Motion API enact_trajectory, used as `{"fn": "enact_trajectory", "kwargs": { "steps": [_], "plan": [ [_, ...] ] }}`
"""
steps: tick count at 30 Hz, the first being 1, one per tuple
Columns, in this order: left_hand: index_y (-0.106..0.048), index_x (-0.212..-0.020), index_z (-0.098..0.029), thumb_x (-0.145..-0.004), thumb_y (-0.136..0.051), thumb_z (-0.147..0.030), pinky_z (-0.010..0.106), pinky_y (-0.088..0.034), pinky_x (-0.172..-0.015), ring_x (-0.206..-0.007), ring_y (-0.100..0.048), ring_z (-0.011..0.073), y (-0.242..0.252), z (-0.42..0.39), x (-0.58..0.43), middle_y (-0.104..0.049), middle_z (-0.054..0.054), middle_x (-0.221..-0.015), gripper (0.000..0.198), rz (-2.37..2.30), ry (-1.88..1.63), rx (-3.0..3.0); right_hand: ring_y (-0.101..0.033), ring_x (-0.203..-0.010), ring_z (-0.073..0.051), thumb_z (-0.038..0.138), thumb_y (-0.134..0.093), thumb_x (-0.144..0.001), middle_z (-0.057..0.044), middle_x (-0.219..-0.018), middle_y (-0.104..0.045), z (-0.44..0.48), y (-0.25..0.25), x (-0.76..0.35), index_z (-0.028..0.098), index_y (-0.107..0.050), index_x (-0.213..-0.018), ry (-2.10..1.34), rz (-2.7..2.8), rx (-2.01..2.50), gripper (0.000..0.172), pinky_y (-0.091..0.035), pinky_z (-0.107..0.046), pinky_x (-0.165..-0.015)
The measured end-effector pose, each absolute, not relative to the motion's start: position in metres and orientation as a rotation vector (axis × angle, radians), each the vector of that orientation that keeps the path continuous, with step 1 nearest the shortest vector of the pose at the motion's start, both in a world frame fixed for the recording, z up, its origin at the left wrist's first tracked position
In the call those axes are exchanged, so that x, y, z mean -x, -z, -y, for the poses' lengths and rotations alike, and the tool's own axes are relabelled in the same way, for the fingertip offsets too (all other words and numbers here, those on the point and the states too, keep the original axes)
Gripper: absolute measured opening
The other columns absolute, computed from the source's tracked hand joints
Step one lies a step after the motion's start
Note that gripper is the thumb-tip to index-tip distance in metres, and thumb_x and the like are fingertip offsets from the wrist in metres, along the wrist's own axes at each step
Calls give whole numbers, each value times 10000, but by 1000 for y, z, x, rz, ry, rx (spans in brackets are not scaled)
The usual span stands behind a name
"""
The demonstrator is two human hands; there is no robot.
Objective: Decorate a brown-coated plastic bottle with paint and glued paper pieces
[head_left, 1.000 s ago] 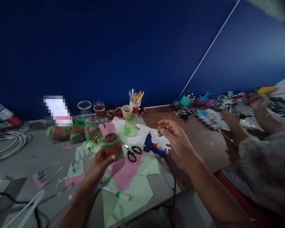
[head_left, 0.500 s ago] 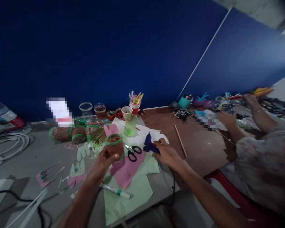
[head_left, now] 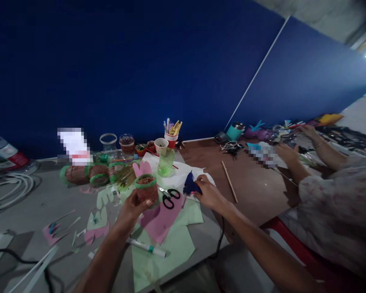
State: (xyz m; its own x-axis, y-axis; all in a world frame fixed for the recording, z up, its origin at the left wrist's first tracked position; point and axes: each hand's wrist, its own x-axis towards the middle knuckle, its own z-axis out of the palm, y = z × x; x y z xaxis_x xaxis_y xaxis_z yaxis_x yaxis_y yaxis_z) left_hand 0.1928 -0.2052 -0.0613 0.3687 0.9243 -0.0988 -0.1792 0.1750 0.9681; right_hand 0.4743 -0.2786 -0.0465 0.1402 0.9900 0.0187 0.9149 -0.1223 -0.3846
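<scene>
My left hand [head_left: 137, 207] is closed around a small brown pot [head_left: 147, 191] with a green rim. A pink paper cutout with rounded lobes [head_left: 142, 167] stands up at the pot's back edge. Over to the right, my right hand [head_left: 210, 192] grips the handle of a blue glue gun [head_left: 191, 184], its nozzle pointing up and away from me. Black-handled scissors [head_left: 171, 198] lie between the two hands on a pink paper sheet [head_left: 160, 221]. Nearer to me, a white marker [head_left: 146, 246] rests on light green paper [head_left: 164, 266].
Behind the pot stand a green plastic bottle piece [head_left: 166, 162], a white paper cup [head_left: 161, 145] and red cups [head_left: 171, 141] holding tools. Paper cutouts [head_left: 96, 226] lie at left. A wooden stick [head_left: 229, 182] lies at right, near a co-worker's hands [head_left: 288, 156].
The glue gun has turned slightly in my right hand, whose fingers have shifted on its handle. My left hand keeps the pot in place. The view has swung slightly to the right.
</scene>
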Motion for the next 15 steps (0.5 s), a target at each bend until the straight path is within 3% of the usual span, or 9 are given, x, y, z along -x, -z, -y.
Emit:
{"fn": "enact_trajectory", "kwargs": {
  "steps": [4,9,15],
  "plan": [
    [-667,-926,-139,-571,-818,-349,342,-482,-806,-906,-644,267,62,205,-194,-719,97,-935,439,-893,-944,-1137,-574,-988,-241,213,-564,-737,-114,-1092,-548,291,43,-489,161,-653,-1012,-286,1581,1817,293,-476,-357,-856],
    [-670,-941,-142,-598,-791,-373,349,-493,-789,-904,-650,282,64,204,-192,-725,97,-925,431,-883,-938,-1184,-585,-739,-185,390,-568,-788,-62,-935,-604,303,34,-504,189,-632,-1069,-537,1100,1527,351,-498,-300,-611],
    [-671,-958,-149,-588,-807,-346,364,-482,-845,-946,-643,279,64,204,-192,-726,96,-966,440,-855,-950,-1139,-557,-1020,-251,303,-609,-723,-102,-1101,-549,296,47,-495,179,-635,-1057,-227,1292,1626,357,-458,-412,-914]
  ]
}}
